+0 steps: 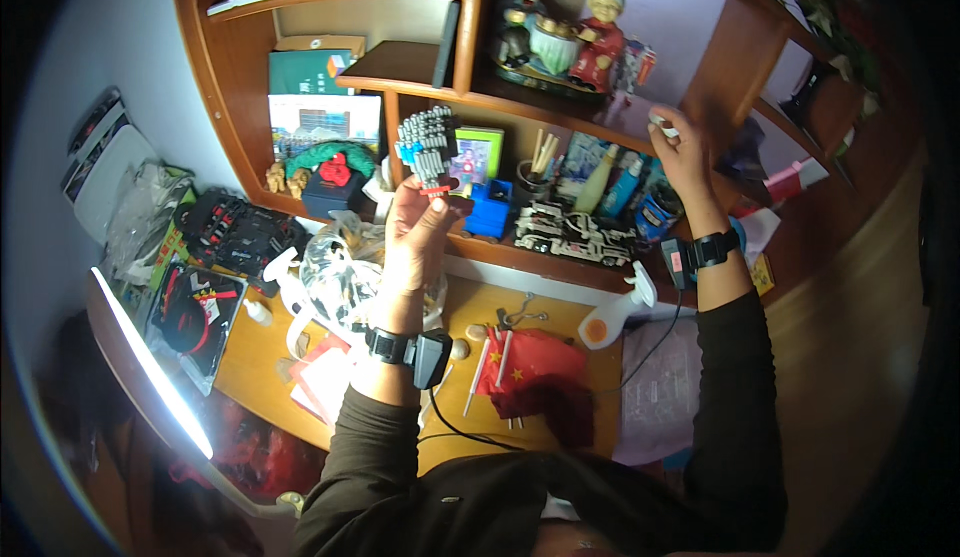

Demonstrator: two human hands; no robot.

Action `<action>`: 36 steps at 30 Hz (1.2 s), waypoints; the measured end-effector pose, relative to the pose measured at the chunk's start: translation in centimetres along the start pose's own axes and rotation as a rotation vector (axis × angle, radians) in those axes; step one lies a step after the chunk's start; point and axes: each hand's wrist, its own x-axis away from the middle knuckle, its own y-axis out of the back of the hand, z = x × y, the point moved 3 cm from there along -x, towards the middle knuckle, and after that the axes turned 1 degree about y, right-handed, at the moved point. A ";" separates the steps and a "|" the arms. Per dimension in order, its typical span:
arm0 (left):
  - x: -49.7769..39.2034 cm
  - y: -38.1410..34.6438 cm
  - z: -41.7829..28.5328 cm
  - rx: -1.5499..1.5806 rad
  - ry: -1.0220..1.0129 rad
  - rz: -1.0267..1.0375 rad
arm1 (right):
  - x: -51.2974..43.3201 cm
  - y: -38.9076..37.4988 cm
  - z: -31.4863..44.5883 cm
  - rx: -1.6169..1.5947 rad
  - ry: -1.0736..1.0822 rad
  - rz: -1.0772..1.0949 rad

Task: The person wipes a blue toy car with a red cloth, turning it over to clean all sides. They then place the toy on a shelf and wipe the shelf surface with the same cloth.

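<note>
My left hand [421, 219] is raised in front of the shelves. It grips the reddish base of a small model of grey and blue building bricks [427, 148], held roughly upright. To the right, at the height of the shelf edge, my right hand [686, 155] pinches a small white object [666, 129] between thumb and fingers; most of that object is hidden, so its kind is unclear. Behind the model stands a green-framed picture [480, 150]. A blue plastic toy [489, 210] sits just right of my left hand.
A wooden shelf unit holds a figurine of a seated couple [559, 39] and a white brick-built vehicle [574, 234]. On the desk [259, 362] lie red flags [525, 373], a spray bottle [615, 317] and a clear plastic bag [341, 275]. A lit lamp [154, 365] stands left. Cables trail from both wrist devices.
</note>
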 end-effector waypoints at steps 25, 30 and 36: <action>3.2 -4.2 4.7 0.795 0.543 0.179 | -0.9 2.3 -4.9 0.649 -0.096 0.307; 3.2 -4.2 4.8 0.860 0.600 0.177 | -1.3 2.2 -4.7 0.558 -0.042 0.278; 3.1 -3.6 4.9 0.776 0.552 0.129 | 1.0 2.3 0.4 0.086 0.136 0.050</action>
